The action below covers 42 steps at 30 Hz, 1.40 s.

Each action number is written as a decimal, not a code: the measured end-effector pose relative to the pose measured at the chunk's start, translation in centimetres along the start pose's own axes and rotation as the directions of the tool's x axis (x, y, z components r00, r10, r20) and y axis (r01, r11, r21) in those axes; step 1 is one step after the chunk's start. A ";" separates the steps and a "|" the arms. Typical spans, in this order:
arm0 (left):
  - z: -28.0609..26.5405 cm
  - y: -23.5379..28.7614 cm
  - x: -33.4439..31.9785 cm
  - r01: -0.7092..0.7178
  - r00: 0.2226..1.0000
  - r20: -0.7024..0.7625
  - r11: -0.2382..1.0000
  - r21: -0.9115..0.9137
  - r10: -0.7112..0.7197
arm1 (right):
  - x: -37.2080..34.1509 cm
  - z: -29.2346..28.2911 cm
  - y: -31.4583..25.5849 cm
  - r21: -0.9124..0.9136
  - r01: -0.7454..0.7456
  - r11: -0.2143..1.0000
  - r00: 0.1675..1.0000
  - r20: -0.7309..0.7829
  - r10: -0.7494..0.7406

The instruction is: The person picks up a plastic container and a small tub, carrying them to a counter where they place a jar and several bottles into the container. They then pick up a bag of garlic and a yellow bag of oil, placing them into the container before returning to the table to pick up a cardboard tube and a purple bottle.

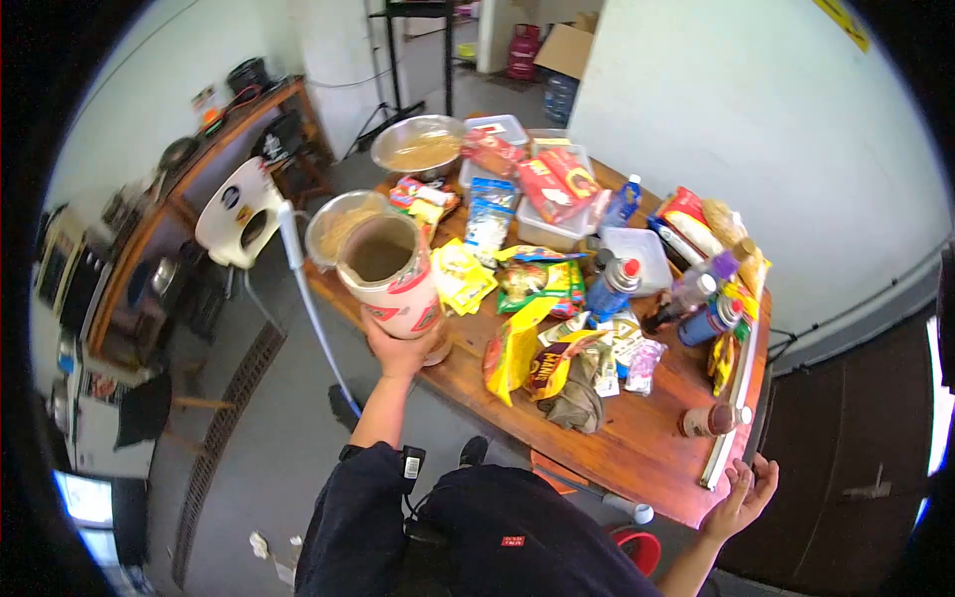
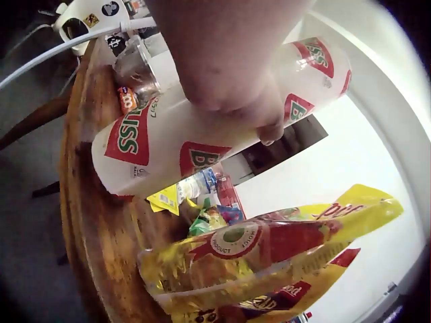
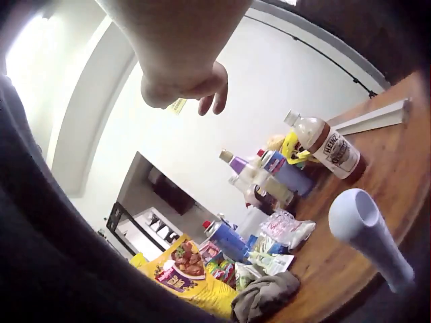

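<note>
My left hand [image 1: 396,348] grips the side of a tall white container [image 1: 390,284] with red labels, hollow and uncovered at its top. It overlaps the near left edge of the wooden table. In the left wrist view, the fingers wrap round the container [image 2: 168,145], which lies slantwise across the picture. Beside it stands a yellow food pouch [image 2: 269,249]. My right hand [image 1: 741,500] is empty beyond the table's right corner, its fingers loosely bent. Nearest to it is a sauce bottle [image 1: 708,420] with a white cap, also the closest bottle [image 3: 330,148] in the right wrist view.
Packets, blue spray cans [image 1: 612,289] and plastic tubs [image 1: 637,257] crowd the wooden table [image 1: 597,453]. A grey cloth [image 1: 575,403] lies near its front edge. A metal bowl [image 1: 418,144] is at the back left. A white chair [image 1: 239,214] and a pale pole [image 1: 318,308] stand left.
</note>
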State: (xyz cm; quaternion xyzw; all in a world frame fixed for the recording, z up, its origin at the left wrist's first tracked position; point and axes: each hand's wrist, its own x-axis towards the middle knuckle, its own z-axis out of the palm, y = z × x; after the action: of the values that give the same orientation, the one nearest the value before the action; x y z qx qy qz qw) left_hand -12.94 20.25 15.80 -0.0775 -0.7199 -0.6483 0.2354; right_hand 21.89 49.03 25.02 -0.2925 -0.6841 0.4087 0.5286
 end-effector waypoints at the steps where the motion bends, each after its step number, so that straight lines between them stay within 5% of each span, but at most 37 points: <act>1: 0.6 -0.8 0.1 0.015 1.000 -0.002 1.000 0.001 -0.015 | -0.3 -0.5 -0.2 -0.029 0.003 1.000 1.000 -0.017 -0.003; 8: 3.2 -2.2 1.1 -0.041 0.999 0.031 0.997 0.060 0.039 | -2.8 -3.9 0.1 -0.080 -0.070 0.994 0.972 -0.231 0.050; 10: 3.4 -2.9 1.0 -0.167 0.986 0.048 0.980 0.107 0.162 | -3.0 -4.4 -0.2 -0.108 -0.084 0.991 0.965 -0.258 0.053; 13: 3.4 -2.4 0.4 -0.111 0.993 0.041 0.990 0.090 0.108 | -3.2 -4.7 0.5 -0.118 -0.117 0.986 0.961 -0.263 0.083; 19: 2.4 -2.5 0.4 -0.038 0.991 0.131 0.988 0.149 0.018 | -0.9 -3.5 3.3 -0.030 -0.130 0.991 0.987 -0.104 0.126; 22: 0.8 -3.0 -0.3 0.069 0.988 0.135 0.997 0.015 -0.071 | 1.0 -2.6 3.2 0.030 -0.180 0.983 0.984 -0.008 0.180; 23: 0.3 -0.1 -1.0 -0.030 0.988 0.151 0.995 0.097 0.015 | 1.7 -2.2 3.0 0.041 -0.198 0.979 0.980 0.026 0.197; 26: -1.7 3.3 -2.7 0.036 0.999 0.017 0.989 0.145 -0.039 | 3.9 -1.5 3.0 0.057 -0.153 0.987 0.981 0.130 0.145; 29: -3.5 5.8 -4.0 -0.050 0.999 -0.012 0.990 0.134 0.052 | 6.8 -0.6 3.2 0.075 -0.123 0.990 0.975 0.196 0.106; 33: -4.7 8.2 -5.2 -0.114 0.992 0.070 0.972 0.206 0.101 | 13.3 2.7 4.4 -0.071 -0.004 0.997 0.968 0.251 0.022; 36: -4.4 9.7 -5.8 -0.147 0.986 0.113 0.966 0.211 0.126 | 18.9 7.0 6.1 -0.101 -0.109 0.989 0.924 0.355 0.139; 40: -4.4 11.3 -6.0 -0.151 0.976 0.183 0.971 0.188 0.116 | 24.6 12.3 7.5 -0.503 0.188 0.844 0.920 0.392 0.028; 42: -4.8 11.4 -5.9 -0.142 0.973 0.205 0.975 0.170 0.106 | 25.9 14.4 9.7 -0.573 0.120 0.811 0.927 0.357 0.115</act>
State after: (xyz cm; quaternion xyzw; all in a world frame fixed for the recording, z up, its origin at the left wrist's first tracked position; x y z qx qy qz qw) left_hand -1.87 18.43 23.67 -0.1637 -0.7899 -0.5524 0.2101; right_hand 0.71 71.72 27.60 -0.3563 -0.8647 0.2257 0.2729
